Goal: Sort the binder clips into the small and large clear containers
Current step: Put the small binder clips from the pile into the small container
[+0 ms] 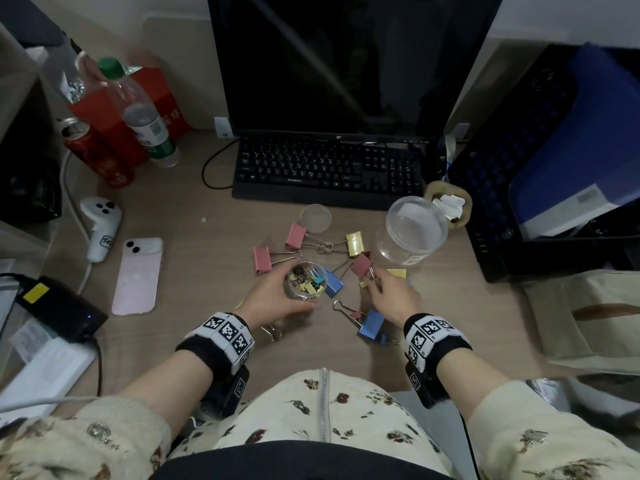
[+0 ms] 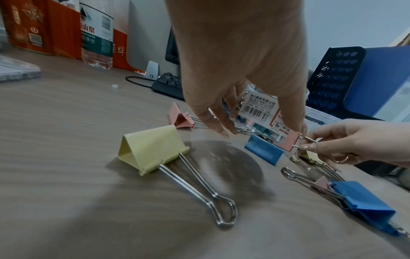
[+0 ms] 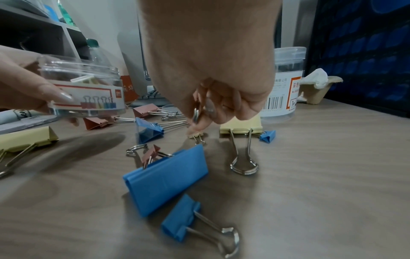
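Note:
My left hand (image 1: pixel 291 292) grips the small clear container (image 1: pixel 306 280) just above the desk; several small clips lie inside it. My right hand (image 1: pixel 375 284) pinches the wire handles of a large pink clip (image 1: pixel 362 265), also seen as the pink clip (image 2: pixel 286 142) beside the small container (image 2: pixel 257 108). The large clear container (image 1: pixel 414 230) stands at the right and looks empty. Large clips lie around: pink (image 1: pixel 262 259), pink (image 1: pixel 295 235), yellow (image 1: pixel 355 243), blue (image 1: pixel 332 282), blue (image 1: pixel 372 323). Small clips, a yellow clip (image 3: pixel 196 136), a blue clip (image 3: pixel 267 135) and a pink clip (image 3: pixel 152 154), lie under my right hand (image 3: pixel 199 112).
A clear round lid (image 1: pixel 315 218) lies before the keyboard (image 1: pixel 329 168). A phone (image 1: pixel 138 275), a white controller (image 1: pixel 100 226), a can (image 1: pixel 97 150) and a bottle (image 1: pixel 145 116) are at the left. A black crate (image 1: pixel 540 168) and a paper cup (image 1: pixel 448 206) stand at the right.

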Demonstrator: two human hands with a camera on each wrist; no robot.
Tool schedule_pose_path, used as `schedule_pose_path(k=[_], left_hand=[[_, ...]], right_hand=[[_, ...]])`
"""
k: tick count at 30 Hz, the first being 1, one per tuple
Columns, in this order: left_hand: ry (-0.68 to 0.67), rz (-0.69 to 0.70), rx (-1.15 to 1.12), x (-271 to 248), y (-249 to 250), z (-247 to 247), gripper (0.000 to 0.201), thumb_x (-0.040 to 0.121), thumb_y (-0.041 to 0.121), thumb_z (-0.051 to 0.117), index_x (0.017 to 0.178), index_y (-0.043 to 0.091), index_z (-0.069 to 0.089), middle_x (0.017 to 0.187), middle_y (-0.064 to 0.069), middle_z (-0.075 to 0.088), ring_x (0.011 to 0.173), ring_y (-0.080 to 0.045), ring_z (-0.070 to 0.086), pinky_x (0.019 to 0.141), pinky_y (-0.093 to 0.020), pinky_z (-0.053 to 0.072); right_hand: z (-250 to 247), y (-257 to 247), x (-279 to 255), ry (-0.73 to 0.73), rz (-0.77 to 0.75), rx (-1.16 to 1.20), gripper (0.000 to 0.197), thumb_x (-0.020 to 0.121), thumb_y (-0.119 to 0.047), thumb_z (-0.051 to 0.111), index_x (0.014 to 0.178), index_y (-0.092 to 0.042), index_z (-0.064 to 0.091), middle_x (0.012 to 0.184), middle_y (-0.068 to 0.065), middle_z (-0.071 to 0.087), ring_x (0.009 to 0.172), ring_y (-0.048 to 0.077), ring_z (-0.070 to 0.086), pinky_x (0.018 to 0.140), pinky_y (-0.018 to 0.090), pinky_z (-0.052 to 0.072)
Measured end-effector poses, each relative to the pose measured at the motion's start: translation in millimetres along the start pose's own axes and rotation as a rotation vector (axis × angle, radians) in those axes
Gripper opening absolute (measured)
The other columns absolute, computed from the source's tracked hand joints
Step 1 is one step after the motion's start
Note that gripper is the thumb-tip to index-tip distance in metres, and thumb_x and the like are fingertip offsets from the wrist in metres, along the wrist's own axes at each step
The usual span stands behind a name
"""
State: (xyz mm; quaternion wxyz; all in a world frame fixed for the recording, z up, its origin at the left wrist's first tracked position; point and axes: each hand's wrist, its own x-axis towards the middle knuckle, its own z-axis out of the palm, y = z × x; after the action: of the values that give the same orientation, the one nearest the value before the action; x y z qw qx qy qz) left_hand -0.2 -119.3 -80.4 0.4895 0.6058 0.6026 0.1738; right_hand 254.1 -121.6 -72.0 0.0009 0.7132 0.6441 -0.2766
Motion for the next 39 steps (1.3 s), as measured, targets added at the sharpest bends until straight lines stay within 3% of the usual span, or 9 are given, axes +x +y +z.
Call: schedule_pose_path(k=[3, 7, 10, 14, 17, 22, 26, 35, 39], left_hand=[[-0.008, 0.002, -0.004, 1, 0, 0, 0.101, 0.055, 0.040, 0.093, 0.141, 0.022, 0.044, 0.136, 0.009, 0.056, 0.121, -0.008, 0.053, 0.109, -0.036, 0.043], [-0.007, 0.005, -0.010, 1, 2, -1, 0.102, 0.054, 0.040, 0.093, 0.142, 0.022, 0.044, 0.135, 0.008, 0.056, 0.120, -0.009, 0.054, 0.108, -0.035, 0.044], [-0.005, 0.005, -0.007, 0, 3, -1, 0.101, 0.055, 0.039, 0.093, 0.142, 0.022, 0.044, 0.135, 0.007, 0.056, 0.120, -0.009, 0.053, 0.107, -0.034, 0.044], [0.007, 0.002, 0.002, 0, 2, -2, 0.103, 0.053, 0.042, 0.093, 0.142, 0.020, 0.044, 0.136, 0.007, 0.056, 0.121, -0.008, 0.053, 0.109, -0.033, 0.042], [0.007, 0.001, -0.002, 0, 2, -2, 0.102, 0.054, 0.042, 0.094, 0.141, 0.020, 0.045, 0.135, 0.008, 0.057, 0.121, -0.008, 0.054, 0.109, -0.034, 0.042], [0.000, 0.000, 0.009, -1, 6, -1, 0.100, 0.056, 0.039, 0.093, 0.142, 0.021, 0.043, 0.135, 0.008, 0.056, 0.119, -0.007, 0.052, 0.108, -0.030, 0.042], [-0.006, -0.007, 0.009, -1, 8, -2, 0.104, 0.056, 0.039, 0.093, 0.144, 0.020, 0.041, 0.136, 0.008, 0.054, 0.120, -0.008, 0.052, 0.108, -0.030, 0.041], [-0.004, -0.005, 0.018, -2, 8, 0, 0.100, 0.056, 0.042, 0.092, 0.141, 0.023, 0.044, 0.135, 0.009, 0.055, 0.120, -0.007, 0.053, 0.106, -0.027, 0.042], [-0.002, 0.002, 0.011, -4, 11, -2, 0.097, 0.059, 0.038, 0.092, 0.141, 0.022, 0.043, 0.126, 0.015, 0.051, 0.115, -0.004, 0.050, 0.102, -0.022, 0.039]], right_hand=[[0, 0, 3, 0.037, 0.004, -0.001, 0.025, 0.100, -0.034, 0.037, 0.118, -0.024, 0.051, 0.091, 0.007, 0.067, 0.084, 0.031, 0.062, 0.067, 0.035, 0.048], [-4, 1, 3, 0.092, 0.033, -0.004, 0.025, 0.099, -0.035, 0.040, 0.114, -0.021, 0.055, 0.092, 0.007, 0.067, 0.087, 0.031, 0.063, 0.065, 0.032, 0.045], [-5, 5, 4, 0.111, 0.056, -0.039, 0.026, 0.097, -0.035, 0.043, 0.119, -0.025, 0.053, 0.093, 0.003, 0.067, 0.084, 0.027, 0.065, 0.067, 0.035, 0.052], [-7, 8, 4, 0.142, 0.098, -0.091, 0.022, 0.096, -0.031, 0.044, 0.111, -0.018, 0.054, 0.100, 0.005, 0.064, 0.088, 0.028, 0.063, 0.071, 0.037, 0.052], [-6, 9, 4, 0.190, 0.033, -0.061, 0.024, 0.095, -0.032, 0.046, 0.112, -0.016, 0.052, 0.107, 0.001, 0.058, 0.089, 0.025, 0.062, 0.071, 0.037, 0.051], [0, 0, 4, 0.034, -0.195, -0.094, 0.036, 0.092, -0.035, 0.053, 0.125, -0.021, 0.048, 0.125, -0.005, 0.047, 0.100, 0.018, 0.058, 0.075, 0.036, 0.052], [3, -6, 2, -0.107, -0.158, -0.214, 0.041, 0.084, -0.026, 0.063, 0.122, -0.016, 0.051, 0.125, 0.002, 0.048, 0.099, 0.024, 0.058, 0.079, 0.040, 0.053], [4, -11, 4, -0.124, -0.119, -0.200, 0.031, 0.084, -0.020, 0.064, 0.113, -0.013, 0.056, 0.120, 0.004, 0.049, 0.094, 0.025, 0.059, 0.078, 0.038, 0.054], [0, -9, 3, -0.100, -0.112, -0.081, 0.016, 0.083, -0.018, 0.062, 0.097, -0.014, 0.056, 0.111, 0.001, 0.050, 0.092, 0.022, 0.057, 0.078, 0.036, 0.051]])
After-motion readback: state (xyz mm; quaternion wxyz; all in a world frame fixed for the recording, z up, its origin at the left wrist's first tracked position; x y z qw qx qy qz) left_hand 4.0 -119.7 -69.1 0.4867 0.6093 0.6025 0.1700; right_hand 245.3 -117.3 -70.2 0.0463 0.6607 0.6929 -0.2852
